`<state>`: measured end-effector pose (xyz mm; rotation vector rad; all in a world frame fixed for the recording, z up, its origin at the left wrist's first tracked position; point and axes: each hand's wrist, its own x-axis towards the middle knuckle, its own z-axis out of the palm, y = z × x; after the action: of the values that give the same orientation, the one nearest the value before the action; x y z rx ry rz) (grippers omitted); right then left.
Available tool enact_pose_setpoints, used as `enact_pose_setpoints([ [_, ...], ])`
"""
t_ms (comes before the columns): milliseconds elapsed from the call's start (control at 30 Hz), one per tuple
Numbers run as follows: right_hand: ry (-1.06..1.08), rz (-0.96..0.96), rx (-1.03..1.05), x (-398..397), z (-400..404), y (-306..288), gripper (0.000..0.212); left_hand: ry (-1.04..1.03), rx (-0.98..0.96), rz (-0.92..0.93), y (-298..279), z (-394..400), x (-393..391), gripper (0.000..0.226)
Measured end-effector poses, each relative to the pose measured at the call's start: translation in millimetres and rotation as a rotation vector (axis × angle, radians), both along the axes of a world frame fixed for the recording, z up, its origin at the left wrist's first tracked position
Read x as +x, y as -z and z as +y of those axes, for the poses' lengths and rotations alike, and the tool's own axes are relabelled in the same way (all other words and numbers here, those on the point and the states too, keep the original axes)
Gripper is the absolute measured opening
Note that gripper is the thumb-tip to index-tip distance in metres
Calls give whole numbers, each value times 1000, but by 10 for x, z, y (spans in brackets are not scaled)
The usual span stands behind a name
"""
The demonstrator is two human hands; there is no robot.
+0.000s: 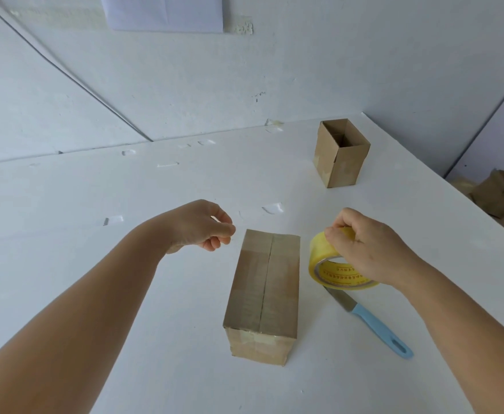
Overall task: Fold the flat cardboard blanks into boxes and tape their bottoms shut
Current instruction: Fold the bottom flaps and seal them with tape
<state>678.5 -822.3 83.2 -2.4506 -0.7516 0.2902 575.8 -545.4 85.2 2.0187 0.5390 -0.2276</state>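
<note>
Right hand (pixel 373 249) grips tape roll (pixel 331 264); left hand (pixel 203 225) pinches, probably the tape end. Box (pixel 264 291) lies btwn hands on table (pixel 95 204), seam up. Pull strip taut, centre over seam, press down.

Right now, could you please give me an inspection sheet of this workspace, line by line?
Surface: white table, with small dents and scraps of old tape stuck to it.
Job's things: near box lies flaps-up, seam taped; far box stands open-topped at the back right; tape roll beside the near box.
Clutter: blue-handled knife lies on the table under the roll.
Grippers: left hand hovers by the near box, fingertips pinched together, whether on anything I cannot tell; right hand grips the tape roll.
Cables: thin dark line runs down the wall; cable or seam, cannot tell.
Surroundings: white wall, paper sheet pinned up, cardboard pile off the right edge.
</note>
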Motion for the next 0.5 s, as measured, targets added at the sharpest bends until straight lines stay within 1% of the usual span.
enact_pose_setpoints([
  [367,20,52,-19,36,24,118,18,-5,-39,16,158,3,25,6],
  [500,13,110,-19,-3,51,223,18,-5,-107,48,289,-33,7,8],
])
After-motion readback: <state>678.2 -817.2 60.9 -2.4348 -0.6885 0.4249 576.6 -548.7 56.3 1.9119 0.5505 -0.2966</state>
